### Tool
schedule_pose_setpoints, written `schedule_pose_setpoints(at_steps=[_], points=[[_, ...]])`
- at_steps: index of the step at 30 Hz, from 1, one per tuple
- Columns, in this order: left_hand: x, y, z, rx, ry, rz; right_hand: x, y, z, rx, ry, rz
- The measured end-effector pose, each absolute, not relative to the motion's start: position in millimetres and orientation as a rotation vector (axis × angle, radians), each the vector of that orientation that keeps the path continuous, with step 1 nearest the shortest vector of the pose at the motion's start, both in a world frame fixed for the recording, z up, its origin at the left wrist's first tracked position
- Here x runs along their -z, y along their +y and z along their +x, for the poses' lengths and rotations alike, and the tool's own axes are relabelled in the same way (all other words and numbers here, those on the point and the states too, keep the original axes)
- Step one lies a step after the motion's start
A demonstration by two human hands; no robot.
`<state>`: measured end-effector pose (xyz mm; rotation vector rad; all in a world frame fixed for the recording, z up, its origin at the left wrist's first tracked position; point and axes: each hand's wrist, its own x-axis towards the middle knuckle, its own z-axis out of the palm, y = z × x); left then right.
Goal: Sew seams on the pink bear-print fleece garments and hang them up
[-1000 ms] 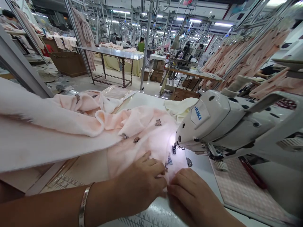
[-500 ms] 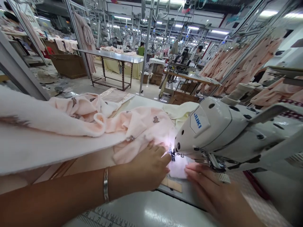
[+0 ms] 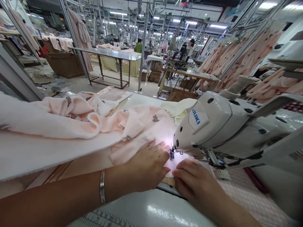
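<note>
Soft pink fleece fabric [image 3: 146,126] with small brown bear-like prints lies bunched over the sewing table, its near edge under the lit presser foot [image 3: 172,153] of a white JUKI sewing machine [image 3: 213,126]. Just left of the foot, my left hand [image 3: 149,165] is closed on the fabric with bent fingers; a silver bangle circles that wrist. My right hand [image 3: 193,178] pinches the fabric's near edge, in front of the foot and to its right. Its fingertips are close to my left thumb. The fingers partly cover the cloth between them.
A printed ruler scale [image 3: 101,219] runs along the table's front edge. Pale yellow cloth [image 3: 181,108] lies behind the machine head. Beyond stand a metal-topped table [image 3: 109,53], a cardboard box [image 3: 65,64] and a metal post [image 3: 143,47]. Pink garments [image 3: 239,53] hang at right.
My right hand has moved left and closed on the fabric edge near the foot. My left hand has stayed almost in place. The view has shifted slightly.
</note>
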<state>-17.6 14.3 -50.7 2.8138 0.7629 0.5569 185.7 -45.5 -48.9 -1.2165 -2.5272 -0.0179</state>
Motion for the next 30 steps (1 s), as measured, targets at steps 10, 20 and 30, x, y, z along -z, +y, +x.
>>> schedule_pose_setpoints(at_steps=[10, 20, 30], points=[[37.6, 22.6, -19.0, -0.503, 0.664, 2.732, 41.6, -55.7, 181.3, -0.285, -2.499, -1.447], [47.2, 19.9, -13.0, -0.589, 0.574, 2.898, 48.7, -61.3, 183.7, -0.435, -2.36, -1.405], [56.2, 23.2, -8.9, -0.648, 0.411, 2.888, 55.1, -50.8, 211.4, -0.222, -1.854, -1.648]])
